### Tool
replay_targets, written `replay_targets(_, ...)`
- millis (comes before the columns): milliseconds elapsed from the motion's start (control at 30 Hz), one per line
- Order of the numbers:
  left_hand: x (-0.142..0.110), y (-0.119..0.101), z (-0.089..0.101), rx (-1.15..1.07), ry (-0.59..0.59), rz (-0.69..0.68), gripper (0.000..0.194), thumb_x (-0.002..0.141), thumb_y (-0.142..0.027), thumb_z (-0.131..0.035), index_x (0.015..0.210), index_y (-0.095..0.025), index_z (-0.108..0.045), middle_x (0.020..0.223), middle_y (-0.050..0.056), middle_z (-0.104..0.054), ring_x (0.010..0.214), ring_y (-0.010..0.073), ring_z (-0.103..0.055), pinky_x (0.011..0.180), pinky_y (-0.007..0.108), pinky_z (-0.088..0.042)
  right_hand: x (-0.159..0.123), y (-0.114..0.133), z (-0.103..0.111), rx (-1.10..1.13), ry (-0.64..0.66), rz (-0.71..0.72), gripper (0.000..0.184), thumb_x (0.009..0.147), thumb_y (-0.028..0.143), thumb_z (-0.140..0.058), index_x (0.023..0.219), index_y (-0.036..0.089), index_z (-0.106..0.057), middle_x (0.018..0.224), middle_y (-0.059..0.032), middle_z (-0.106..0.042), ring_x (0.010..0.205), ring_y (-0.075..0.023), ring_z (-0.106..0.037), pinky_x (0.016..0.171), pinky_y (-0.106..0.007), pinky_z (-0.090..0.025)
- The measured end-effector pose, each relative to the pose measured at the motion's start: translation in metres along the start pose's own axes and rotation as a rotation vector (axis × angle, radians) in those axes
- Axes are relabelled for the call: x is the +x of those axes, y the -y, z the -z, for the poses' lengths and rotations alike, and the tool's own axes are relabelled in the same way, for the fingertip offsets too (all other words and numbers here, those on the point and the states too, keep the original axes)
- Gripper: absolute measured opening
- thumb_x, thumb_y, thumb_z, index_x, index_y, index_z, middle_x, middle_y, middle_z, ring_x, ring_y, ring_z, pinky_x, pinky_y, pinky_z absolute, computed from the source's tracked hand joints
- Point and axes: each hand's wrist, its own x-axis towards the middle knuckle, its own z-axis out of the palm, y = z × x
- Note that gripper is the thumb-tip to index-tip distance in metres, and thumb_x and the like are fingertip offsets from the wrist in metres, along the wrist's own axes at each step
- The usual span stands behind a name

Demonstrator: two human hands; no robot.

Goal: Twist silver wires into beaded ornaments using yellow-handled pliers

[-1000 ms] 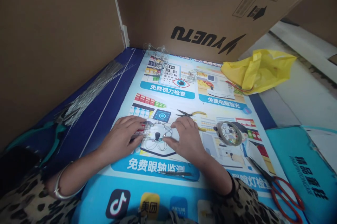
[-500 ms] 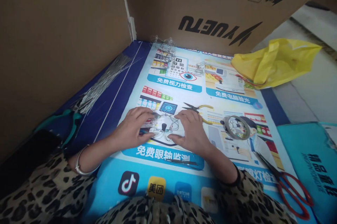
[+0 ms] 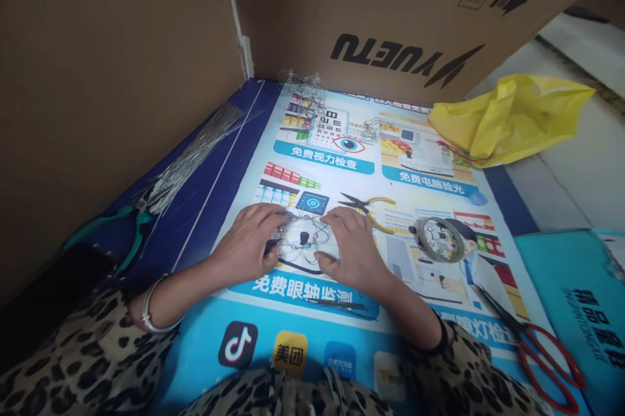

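Currently flanking beaded wirework with left hand and wide-held right hand; cannot tell left fingers' grip. Just beyond right fingertips, see yellow-handled pliers.

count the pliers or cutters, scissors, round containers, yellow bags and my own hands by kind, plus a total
Pliers or cutters: 2 (yellow-handled pliers, teal-handled tool)
Scissors: 1
Round container: 1
Yellow bag: 1
Hands: 2 (left hand, right hand)
Total: 7
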Motion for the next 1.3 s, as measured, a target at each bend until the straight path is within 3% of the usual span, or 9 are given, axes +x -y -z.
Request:
replay_targets(333, -0.0003, 0.0000, -0.0009, -0.038, -0.029, 0.010, 0.048, 0.066, -0.011, -0.052, 0.113, -0.019, -0.048, 0.125, 0.009, -0.049, 0.119, 0.0289, -0.041, 0.101, 0.049, -0.032, -0.0010, -0.0019, -0.0029, 0.009, -0.045, 0.003, 0.060, 0.066, 0.036, -0.062, 0.120, 0.016, -0.046, 0.118, -0.0139, -0.048, 0.112, -0.0311, -0.040, 0.095, -0.047, -0.030)
replay_targets(500, -0.0007, 0.0001, -0.0010, -0.035, -0.021, 0.004, 0.047, 0.067, -0.010, -0.052, 0.113, -0.019, -0.047, 0.127, 0.009, -0.048, 0.121, 0.0269, -0.040, 0.102, 0.046, -0.032, 0.0019, -0.0020, -0.0008, -0.049, 0.039, 0.069, 0.065, 0.069, 0.035, -0.061, 0.131, 0.023, -0.044, 0.123, -0.0115, -0.045, 0.116, -0.0312, -0.036, 0.096, -0.047, -0.027)
replay_targets(767, -0.0001, -0.0004, -0.0008, -0.011, -0.002, 0.033, 0.051, 0.066, -0.010, -0.052, 0.116, -0.018, -0.046, 0.131, 0.009, -0.047, 0.124, 0.0285, -0.036, 0.103, 0.047, -0.030, 0.0075, 0.0000, 0.0020, -0.053, 0.057, 0.049, 0.061, 0.068, 0.041, -0.063, 0.124, 0.021, -0.051, 0.120, -0.0115, -0.047, 0.112, -0.0307, -0.038, 0.094, -0.047, -0.028)
replay_targets(1067, -0.0004, -0.0053, 0.0027, 0.036, -0.005, 0.058, 0.058, 0.068, -0.012, -0.052, 0.124, -0.018, -0.041, 0.122, 0.009, -0.053, 0.118, 0.0297, -0.039, 0.100, 0.047, -0.032, 0.0059, 0.0063, 0.0030, -0.066, 0.047, 0.033, 0.059, 0.067, 0.043, -0.065, 0.119, 0.017, -0.052, 0.118, -0.0131, -0.049, 0.116, -0.0314, -0.036, 0.098, -0.047, -0.026)
replay_targets(1300, -0.0018, -0.0005, 0.0020, -0.038, -0.026, 0.036, 0.054, 0.069, -0.013, -0.053, 0.122, -0.018, -0.043, 0.123, 0.008, -0.052, 0.119, 0.0270, -0.040, 0.101, 0.044, -0.033, 0.0038, 0.0004, -0.0001, -0.058, 0.054, 0.054, 0.060, 0.066, 0.045, -0.065, 0.116, 0.016, -0.051, 0.120, -0.0133, -0.047, 0.117, -0.0313, -0.035, 0.099, -0.046, -0.025)
